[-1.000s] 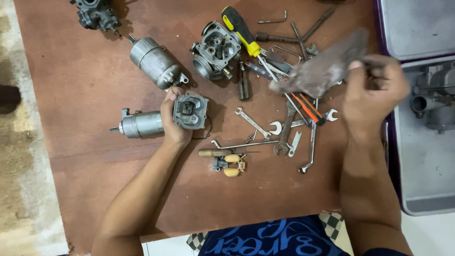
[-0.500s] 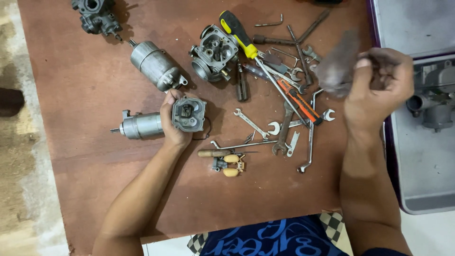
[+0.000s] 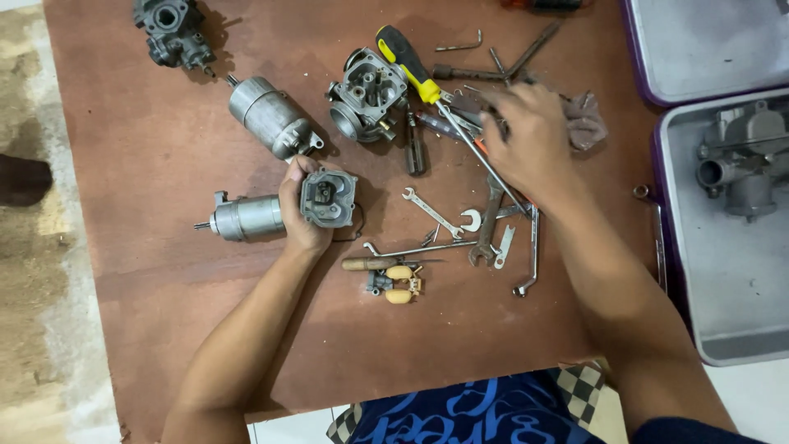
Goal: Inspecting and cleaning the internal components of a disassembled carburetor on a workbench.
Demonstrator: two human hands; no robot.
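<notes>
My left hand (image 3: 302, 215) clamps the small square metal cover (image 3: 328, 197) on the brown board (image 3: 148, 164). It looks rigid, dense, possibly oily; I judge its edges the safest hold. My right hand (image 3: 530, 144) rests curled on the tool pile (image 3: 481, 197); grip unclear.

Repair workshop probably, wrenches (image 3: 436, 212), carburetor (image 3: 367, 97) (motors too)

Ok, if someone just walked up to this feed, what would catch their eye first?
Probably the left hand gripping a small grey metal cover mid-board, beside a cylindrical motor. Next, the right hand reaching into the pile of wrenches, where the yellow-handled screwdriver stands out. An open carburetor body sits just above, on the brown board.
</notes>
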